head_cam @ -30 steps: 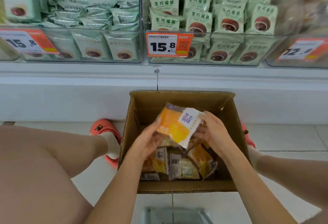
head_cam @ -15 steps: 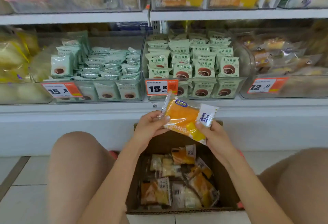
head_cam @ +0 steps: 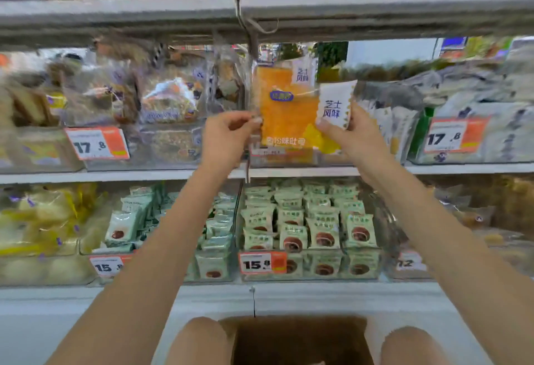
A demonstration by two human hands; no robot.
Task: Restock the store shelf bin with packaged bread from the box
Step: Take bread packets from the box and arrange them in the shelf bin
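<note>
Bin [head_cam: 300,159] holds orange bread packs [head_cam: 284,81] (blurred).

Both bare arms reach up and forward, side by side. The left hand [head_cam: 228,133] has its fingers curled in, and its fingertips pinch the left edge of a flat orange plastic bread pack [head_cam: 289,113]. The right hand [head_cam: 351,136] grips the pack's right edge, thumb in front and fingers behind. Two bare knees show low down, below the arms.

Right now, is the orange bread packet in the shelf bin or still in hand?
In hand: both the left hand and right hand pinch the orange bread packet.
</note>
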